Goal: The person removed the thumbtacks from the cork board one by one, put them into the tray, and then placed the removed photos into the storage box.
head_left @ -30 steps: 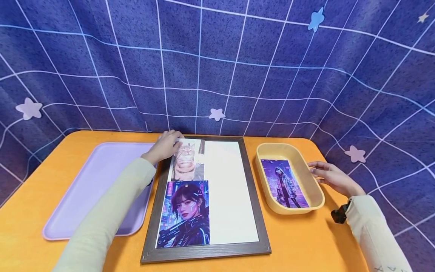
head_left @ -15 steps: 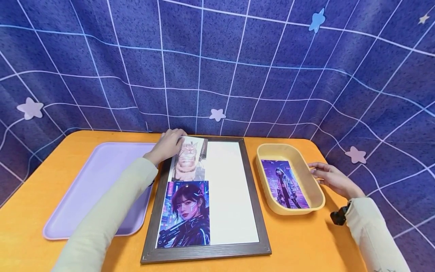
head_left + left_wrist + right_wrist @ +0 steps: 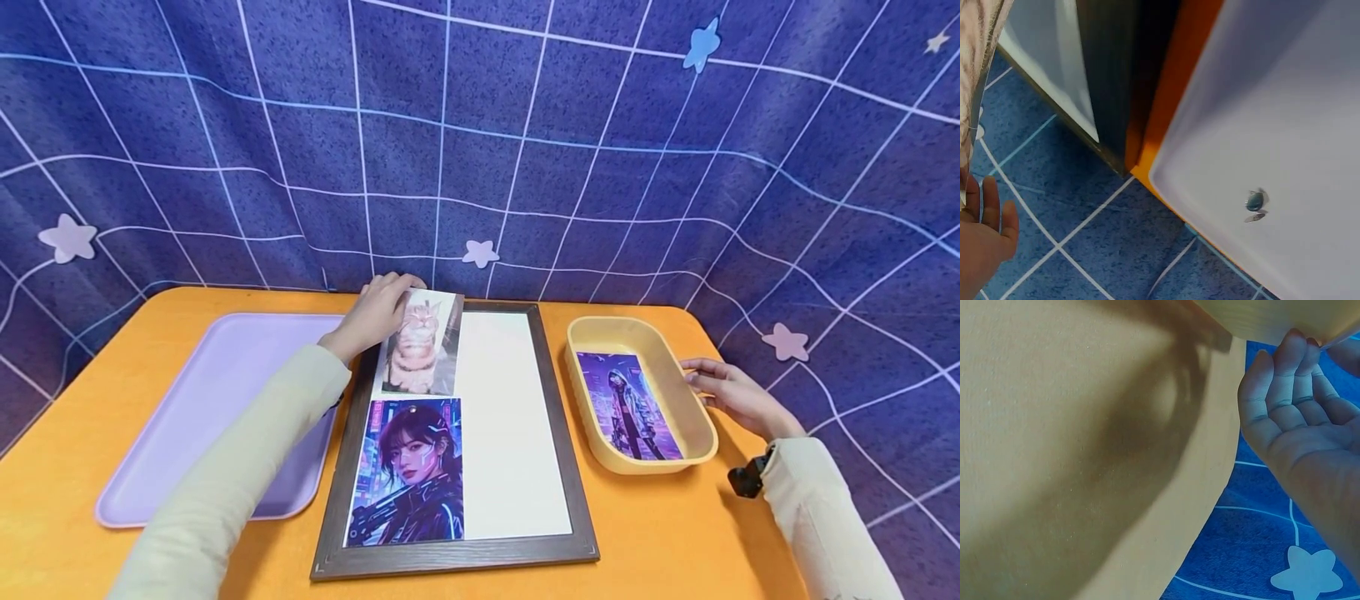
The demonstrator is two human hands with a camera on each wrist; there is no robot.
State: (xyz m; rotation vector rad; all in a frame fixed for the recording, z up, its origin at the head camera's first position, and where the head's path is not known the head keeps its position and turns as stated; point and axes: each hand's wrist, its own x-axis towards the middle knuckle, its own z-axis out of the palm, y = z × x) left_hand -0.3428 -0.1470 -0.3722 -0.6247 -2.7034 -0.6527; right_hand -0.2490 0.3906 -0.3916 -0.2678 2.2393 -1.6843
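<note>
My left hand (image 3: 372, 315) pinches the upper left corner of a cat photo print (image 3: 422, 346). The print is raised and tilted at the far left of a dark-framed white board (image 3: 513, 433). In the left wrist view the print (image 3: 974, 69) shows edge-on beside my left hand (image 3: 985, 237). Below it, a picture of a dark-haired figure (image 3: 408, 471) lies flat on the board. At the right, my right hand (image 3: 735, 396) rests loosely bent fingers against the outer side of a yellow basket (image 3: 693, 417). A picture of a hooded figure (image 3: 628, 406) lies inside the basket.
A lilac tray (image 3: 217, 400) lies on the orange table (image 3: 645, 533), left of the board and partly under my left forearm. A blue curtain (image 3: 525, 167) with a grid pattern and stars rises behind the table.
My left hand has moved slightly up and to the right, drawing the cat photo print with it. A gap has opened between it and the lower picture. The right hand stays put.
</note>
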